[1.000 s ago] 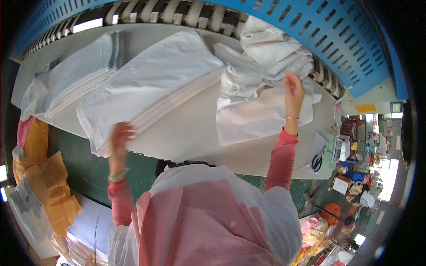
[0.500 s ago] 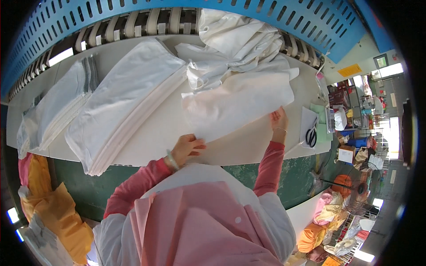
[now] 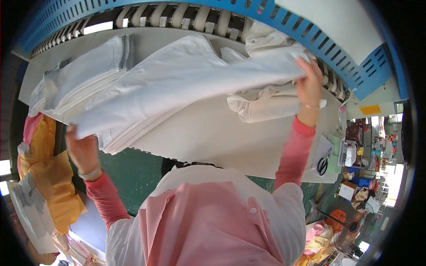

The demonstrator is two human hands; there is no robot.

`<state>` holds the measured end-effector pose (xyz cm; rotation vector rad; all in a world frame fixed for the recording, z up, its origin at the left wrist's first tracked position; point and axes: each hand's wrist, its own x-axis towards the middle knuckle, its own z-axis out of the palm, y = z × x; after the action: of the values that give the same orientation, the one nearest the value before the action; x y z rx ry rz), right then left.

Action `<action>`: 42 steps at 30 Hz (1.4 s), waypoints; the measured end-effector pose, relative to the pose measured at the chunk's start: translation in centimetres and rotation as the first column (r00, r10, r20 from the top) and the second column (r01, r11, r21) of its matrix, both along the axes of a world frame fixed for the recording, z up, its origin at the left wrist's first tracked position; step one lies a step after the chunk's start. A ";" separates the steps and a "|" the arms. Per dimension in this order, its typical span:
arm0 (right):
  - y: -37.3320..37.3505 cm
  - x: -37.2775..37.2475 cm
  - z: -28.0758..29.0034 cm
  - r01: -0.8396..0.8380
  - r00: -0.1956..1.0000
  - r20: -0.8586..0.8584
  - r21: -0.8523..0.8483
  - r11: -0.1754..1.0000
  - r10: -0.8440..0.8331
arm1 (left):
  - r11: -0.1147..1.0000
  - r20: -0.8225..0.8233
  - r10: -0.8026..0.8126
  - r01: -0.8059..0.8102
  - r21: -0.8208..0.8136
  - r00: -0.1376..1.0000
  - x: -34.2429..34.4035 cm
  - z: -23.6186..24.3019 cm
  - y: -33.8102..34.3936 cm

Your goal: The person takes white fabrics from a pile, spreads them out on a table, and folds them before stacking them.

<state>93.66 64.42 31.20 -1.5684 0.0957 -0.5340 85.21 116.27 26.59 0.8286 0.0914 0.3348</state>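
A long folded white cloth stretches between my two hands, lifted off the table. My left hand pinches its near left end, past the table's front edge. At the far right, my right hand grips the other end. The cloth hangs over a stack of folded white cloths and hides part of it. Under and behind my right hand lies a loose heap of crumpled white cloth.
Another stack of white cloths lies at the left. A blue slotted guard and a row of rollers run along the back. Black-handled scissors lie at the right. Orange cloth hangs at the lower left.
Both hands have raised the folded cloth from the table and carried it left over the stack. My left hand went far left, my right hand up and away. My view has shifted too.
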 end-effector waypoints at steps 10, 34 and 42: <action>10.3 11.1 -13.0 -0.223 0.951 -0.304 -0.804 0.551 -0.058 | 0.604 -0.183 0.479 -0.171 0.778 0.858 -1.5 -9.1 7.0; -7.5 -4.8 -15.0 -0.385 0.894 -0.396 -0.918 0.092 -0.209 | 0.213 0.139 -0.828 0.076 0.974 0.543 3.6 -5.8 -34.7; -3.7 -10.2 -9.5 -0.350 0.937 -0.335 -0.884 0.310 0.102 | -0.167 -0.019 -0.729 -0.151 0.974 0.684 4.3 -7.8 -35.9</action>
<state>83.42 60.70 21.69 -2.7690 -0.3580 -0.1244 89.55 80.41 18.80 2.2497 -1.2562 0.0460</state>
